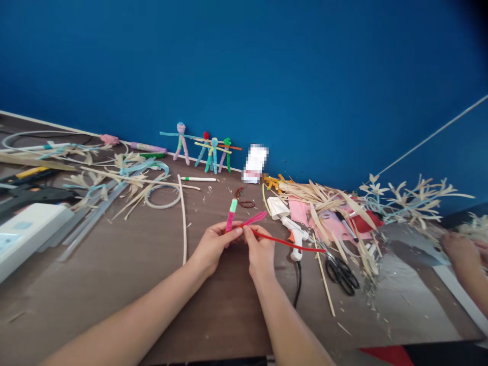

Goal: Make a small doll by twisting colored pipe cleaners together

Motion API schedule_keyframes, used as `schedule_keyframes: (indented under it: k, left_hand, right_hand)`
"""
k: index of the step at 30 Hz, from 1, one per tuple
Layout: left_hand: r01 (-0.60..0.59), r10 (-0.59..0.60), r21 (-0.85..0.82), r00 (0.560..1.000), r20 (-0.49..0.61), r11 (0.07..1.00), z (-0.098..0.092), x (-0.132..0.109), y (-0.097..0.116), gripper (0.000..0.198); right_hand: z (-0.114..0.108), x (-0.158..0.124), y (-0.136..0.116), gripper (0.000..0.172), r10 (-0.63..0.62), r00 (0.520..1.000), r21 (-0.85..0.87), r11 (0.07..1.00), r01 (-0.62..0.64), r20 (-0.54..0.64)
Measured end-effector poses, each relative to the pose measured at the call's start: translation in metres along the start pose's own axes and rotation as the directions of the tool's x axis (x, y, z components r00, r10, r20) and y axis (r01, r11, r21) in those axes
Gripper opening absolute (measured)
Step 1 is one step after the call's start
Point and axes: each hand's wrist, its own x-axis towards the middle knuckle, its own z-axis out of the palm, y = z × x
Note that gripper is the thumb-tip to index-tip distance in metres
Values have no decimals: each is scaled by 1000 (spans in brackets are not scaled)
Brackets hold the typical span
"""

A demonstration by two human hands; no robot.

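My left hand (215, 244) and my right hand (260, 250) meet at the fingertips above the brown table (114, 284). My left hand holds a short pink-and-green pipe-cleaner piece (231, 215) upright. A pink pipe-cleaner loop (254, 218) sticks out to the right of it. My right hand pinches a red pipe cleaner (290, 244), which runs right towards a white glue gun (295, 236) and ends near black-handled scissors (340, 274). The fingers hide where the pipe cleaners join.
Several pipe-cleaner figures (213, 155) stand against the blue wall (244, 66). Dry palm-leaf strips (320, 203) lie in heaps on both sides. A white power strip (26, 234) and a black glue gun (38, 195) lie at left. Another person's hand (461, 254) is at the right edge.
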Motion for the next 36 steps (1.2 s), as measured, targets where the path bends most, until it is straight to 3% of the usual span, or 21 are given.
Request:
schedule_keyframes:
  k: [9, 14, 19, 27, 36]
  left_hand:
    - [2, -3, -15, 995, -97, 1000, 0, 1, 5, 21]
    - [-10, 10, 2, 994, -105, 1000, 0, 1, 8, 20]
    - [-32, 32, 0, 990, -135, 999, -3, 3, 8, 20]
    - [9, -11, -13, 994, -112, 1000, -4, 2, 10, 24]
    - [-17, 18, 15, 990, -141, 1000, -6, 5, 10, 22]
  right_hand:
    - [0, -3, 2, 16, -184, 979, -167, 966, 197, 90]
    - [-3, -6, -5, 16, -333, 928, -277, 887, 368, 168]
    - [-4, -7, -5, 18, -401, 888, -383, 802, 458, 222]
    - [-6, -6, -5, 20, -401, 882, -399, 787, 471, 249]
    - [-6, -8, -8, 18, -400, 883, -396, 790, 468, 247]
